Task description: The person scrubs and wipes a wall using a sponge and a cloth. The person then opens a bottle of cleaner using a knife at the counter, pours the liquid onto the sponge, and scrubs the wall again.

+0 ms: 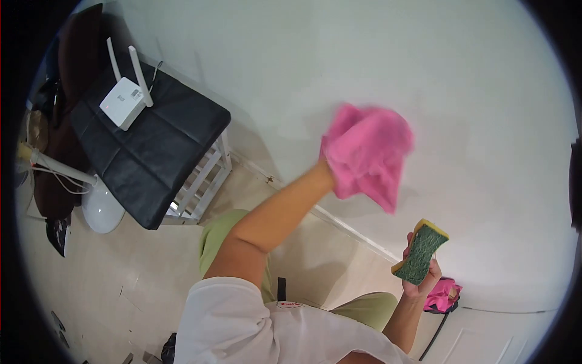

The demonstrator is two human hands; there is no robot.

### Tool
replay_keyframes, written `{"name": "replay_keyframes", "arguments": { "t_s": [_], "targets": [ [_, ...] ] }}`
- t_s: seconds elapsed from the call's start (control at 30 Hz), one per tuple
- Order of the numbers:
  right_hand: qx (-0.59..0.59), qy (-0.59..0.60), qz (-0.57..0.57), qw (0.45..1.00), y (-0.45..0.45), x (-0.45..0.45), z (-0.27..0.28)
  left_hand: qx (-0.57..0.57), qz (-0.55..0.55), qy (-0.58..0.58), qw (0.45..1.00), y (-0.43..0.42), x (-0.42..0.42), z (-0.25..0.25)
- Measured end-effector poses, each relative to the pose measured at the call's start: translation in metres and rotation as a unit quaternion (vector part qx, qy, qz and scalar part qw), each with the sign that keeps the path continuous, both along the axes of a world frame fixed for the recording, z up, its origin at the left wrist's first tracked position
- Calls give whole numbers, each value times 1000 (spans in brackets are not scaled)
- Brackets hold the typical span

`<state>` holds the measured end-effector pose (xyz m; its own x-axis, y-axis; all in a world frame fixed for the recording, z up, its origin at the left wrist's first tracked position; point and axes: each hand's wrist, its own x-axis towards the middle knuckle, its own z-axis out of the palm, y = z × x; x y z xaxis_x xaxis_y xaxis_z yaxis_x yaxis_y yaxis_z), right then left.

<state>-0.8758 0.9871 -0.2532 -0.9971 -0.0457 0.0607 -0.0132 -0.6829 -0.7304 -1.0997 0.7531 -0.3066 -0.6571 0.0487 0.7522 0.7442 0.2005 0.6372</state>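
Observation:
A pink cloth [370, 148] is up against the pale wall [473, 133], its lower corner hanging down. It covers nearly all of my left hand [328, 167], which holds it; the fingers are hidden and the cloth is a little blurred. Lower on the right, my right hand [426, 280] grips a sponge [421, 252] with a green scouring side and a yellow foam edge. The sponge is tilted, green side towards me, and appears apart from the wall.
On the left, a white router [124, 103] with two antennas lies on a black cushioned seat [163, 145] with a white slatted frame. A round white base [102, 209] and cables stand beside it. Another pink cloth [442, 295] is behind my right hand, near a white door [485, 340].

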Motion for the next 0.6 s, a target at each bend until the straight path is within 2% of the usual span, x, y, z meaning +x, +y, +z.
{"name": "replay_keyframes", "arguments": {
  "t_s": [0.07, 0.1, 0.2, 0.23, 0.27, 0.3, 0.33, 0.37, 0.4, 0.47, 0.53, 0.6],
  "targets": [
    [-1, -2, -2, 1000, 3, -1, 2, -69, 277, 27, 958, -43, 16, -10],
    [-3, -6, 5, 1000, 3, -7, 10, -44, 347, 17, 937, -65, 11, -15],
    [93, 120, 40, 988, -8, -25, 66, 135, 359, -67, 921, -120, -11, -39],
    [175, 201, -75, 961, -31, -31, 86, 197, 341, -102, 914, -130, -12, -47],
    [218, 282, -108, 928, -44, -39, 102, 253, 317, -135, 904, -135, -12, -56],
    [286, 370, -86, 880, -53, -52, 118, 310, 288, -163, 891, -137, -11, -63],
    [371, 422, -149, 814, -80, -63, 133, 362, 252, -184, 878, -137, -7, -69],
    [519, 550, -296, 583, -122, -83, 149, 413, 215, -203, 861, -134, -3, -72],
    [568, 640, -345, 386, -150, -98, 162, 462, 176, -215, 843, -132, 2, -75],
    [664, 619, -374, 192, -193, -127, 161, 536, 111, -232, 804, -126, 10, -78],
    [657, 656, -327, 176, -215, -164, 124, 573, 74, -238, 781, -121, 12, -78],
    [687, 672, -212, 179, -211, -176, 64, 594, 53, -235, 768, -117, 12, -78]
  ]
}}
